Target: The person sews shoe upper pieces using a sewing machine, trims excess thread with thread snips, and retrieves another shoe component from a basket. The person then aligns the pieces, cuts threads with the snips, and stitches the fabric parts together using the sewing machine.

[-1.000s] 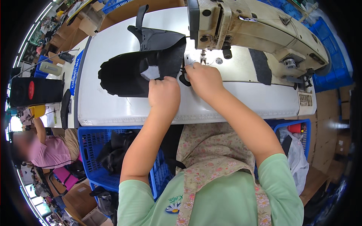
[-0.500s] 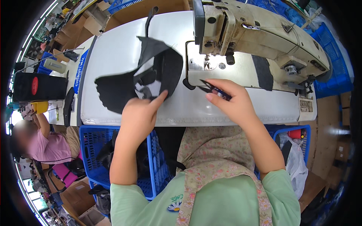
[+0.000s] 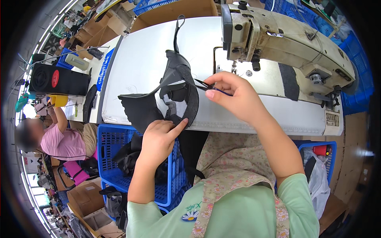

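A black fabric piece (image 3: 143, 109) with a loop strap (image 3: 178, 33) at its far end lies on the white sewing table (image 3: 137, 51). Grey and light parts show through its opening. My left hand (image 3: 160, 137) presses on its near edge, thumb and fingers closed around the fabric there. In my right hand (image 3: 230, 91) is a pair of small dark thread snips (image 3: 207, 84), blades pointing left, their tips close to the right edge of the fabric. Whether the tips touch it I cannot tell.
A sewing machine (image 3: 285, 39) stands at the right of the table. Blue crates (image 3: 104, 148) sit below the table's front edge, one holding black pieces. Another person (image 3: 65, 139) works at the far left, near a black speaker-like box (image 3: 59, 80).
The fabric has turned and folded narrower, its near edge drawn toward me. My right hand has brought the snips left, up to the fabric. The whole view has shifted slightly.
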Demonstrator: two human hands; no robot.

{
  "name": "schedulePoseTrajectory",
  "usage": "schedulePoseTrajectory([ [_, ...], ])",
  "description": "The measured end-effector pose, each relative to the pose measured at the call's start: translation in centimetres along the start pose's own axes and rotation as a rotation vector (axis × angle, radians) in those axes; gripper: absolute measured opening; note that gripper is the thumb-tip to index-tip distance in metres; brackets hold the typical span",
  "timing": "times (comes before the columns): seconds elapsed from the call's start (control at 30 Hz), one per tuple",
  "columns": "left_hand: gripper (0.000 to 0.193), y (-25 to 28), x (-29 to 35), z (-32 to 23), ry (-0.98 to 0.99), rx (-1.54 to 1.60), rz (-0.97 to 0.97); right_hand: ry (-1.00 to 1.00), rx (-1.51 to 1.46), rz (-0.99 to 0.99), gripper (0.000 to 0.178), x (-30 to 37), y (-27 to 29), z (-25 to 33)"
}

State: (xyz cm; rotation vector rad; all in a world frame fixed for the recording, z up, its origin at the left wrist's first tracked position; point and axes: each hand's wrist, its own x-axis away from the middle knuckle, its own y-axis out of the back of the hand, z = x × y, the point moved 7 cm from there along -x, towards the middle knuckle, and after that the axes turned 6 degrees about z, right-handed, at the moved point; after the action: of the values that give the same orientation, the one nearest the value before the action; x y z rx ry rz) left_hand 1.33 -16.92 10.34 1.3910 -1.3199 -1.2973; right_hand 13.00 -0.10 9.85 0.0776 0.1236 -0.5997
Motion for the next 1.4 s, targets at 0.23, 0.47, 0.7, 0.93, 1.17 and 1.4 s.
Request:
schedulePoseTrajectory([
  [0.23, 0.044, 0.1, 0.3, 0.0, -0.001, -0.013, -0.001, -0.194, -0.207, 0.124, 0.028, -1.1, -1.1, -0.2],
  [0.47, 0.043, -0.3, 0.0, 0.0, -0.013, -0.010, 0.006, -0.187, -0.370, 0.140, 0.027, -2.1, -1.4, -0.8],
  [0.7, 0.043, -0.9, -2.2, 2.4, -0.055, -0.188, 0.044, -0.224, -0.383, -0.047, 0.031, 1.2, 1.5, -2.6],
  [0.93, 0.040, -1.1, -19.4, 16.0, 0.128, -0.710, -0.022, -0.267, -0.324, -0.022, 0.028, 4.4, 0.2, -4.5],
  [1.17, 0.026, 1.0, -19.1, 14.3, 0.368, -0.036, -0.193, -0.315, -0.338, -0.138, 0.029, 6.3, 2.1, -8.4],
  [1.4, 0.023, -8.3, 21.4, 23.3, 1.271, 0.271, -1.233, -0.299, -0.120, -0.030, 0.033, 7.8, 1.0, -8.5],
])
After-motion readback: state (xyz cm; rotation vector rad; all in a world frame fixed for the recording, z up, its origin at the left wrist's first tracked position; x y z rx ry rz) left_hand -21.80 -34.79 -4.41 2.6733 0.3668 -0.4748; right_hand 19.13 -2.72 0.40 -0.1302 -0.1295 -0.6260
